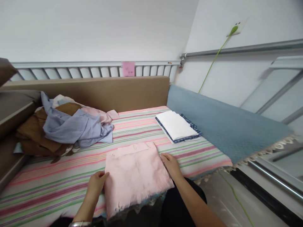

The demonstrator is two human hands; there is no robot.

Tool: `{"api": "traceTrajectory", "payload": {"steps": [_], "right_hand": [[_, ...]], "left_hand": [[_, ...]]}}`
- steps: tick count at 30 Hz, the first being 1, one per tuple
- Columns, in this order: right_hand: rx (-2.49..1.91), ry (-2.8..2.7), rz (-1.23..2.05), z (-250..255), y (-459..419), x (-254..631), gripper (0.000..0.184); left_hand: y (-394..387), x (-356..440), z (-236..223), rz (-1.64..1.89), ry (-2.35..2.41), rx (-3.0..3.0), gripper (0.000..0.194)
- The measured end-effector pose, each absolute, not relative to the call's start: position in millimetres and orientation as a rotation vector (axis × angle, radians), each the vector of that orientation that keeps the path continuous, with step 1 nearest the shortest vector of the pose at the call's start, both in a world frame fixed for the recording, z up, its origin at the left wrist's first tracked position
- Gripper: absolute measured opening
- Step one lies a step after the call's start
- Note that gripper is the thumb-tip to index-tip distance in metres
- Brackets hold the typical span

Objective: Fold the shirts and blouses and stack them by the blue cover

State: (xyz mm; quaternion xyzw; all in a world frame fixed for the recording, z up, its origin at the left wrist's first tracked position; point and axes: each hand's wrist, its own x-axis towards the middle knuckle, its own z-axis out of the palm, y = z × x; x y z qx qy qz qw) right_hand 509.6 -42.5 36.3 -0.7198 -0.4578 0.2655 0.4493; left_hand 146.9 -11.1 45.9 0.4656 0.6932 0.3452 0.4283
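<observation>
A pink garment [138, 173], folded into a rough rectangle, lies flat in front of me, its near edge hanging over the edge of the striped sheet. My left hand [96, 183] pinches its left side between thumb and fingers. On the opposite side, my right hand [171, 164] has its fingers closed at the right edge. Beyond my right hand rests a small stack of folded clothes, a white one [176, 125] on top of a dark blue checked one [189, 121].
A heap of unfolded clothes, with a blue striped shirt [73, 126] and a brown garment [35, 135], sits at the left. A brown padded board [113, 93] runs along the back. Blue fabric [208, 119] covers the right side. A green cord [214, 60] hangs from a wall socket.
</observation>
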Motion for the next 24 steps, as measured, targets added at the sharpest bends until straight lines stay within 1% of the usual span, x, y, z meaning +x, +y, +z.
{"api": "traceTrajectory", "payload": {"steps": [4,9,12,17,21,24], "right_hand": [[-1.76,-1.151,0.66,29.9,-40.5,510.7,0.033],[-1.764,-1.166,0.656,23.0,-39.6,514.4,0.036],[-1.789,-1.163,0.641,29.4,-37.5,511.7,0.037],[-1.88,-1.214,0.589,45.1,-24.4,502.0,0.04],[-1.973,-1.23,0.543,43.0,-7.7,498.8,0.042],[-1.972,-1.192,0.568,35.6,3.9,499.8,0.041]], "left_hand": [[-16.2,153.0,41.9,0.862,1.484,0.8,0.024],[-18.9,153.7,42.8,0.816,1.5,0.723,0.019],[-18.2,152.4,47.8,0.827,1.532,0.74,0.024],[-13.8,154.0,55.0,0.864,1.631,0.881,0.041],[-3.6,156.6,57.8,0.914,1.742,1.011,0.045],[5.2,159.4,57.7,0.939,1.784,1.054,0.045]]}}
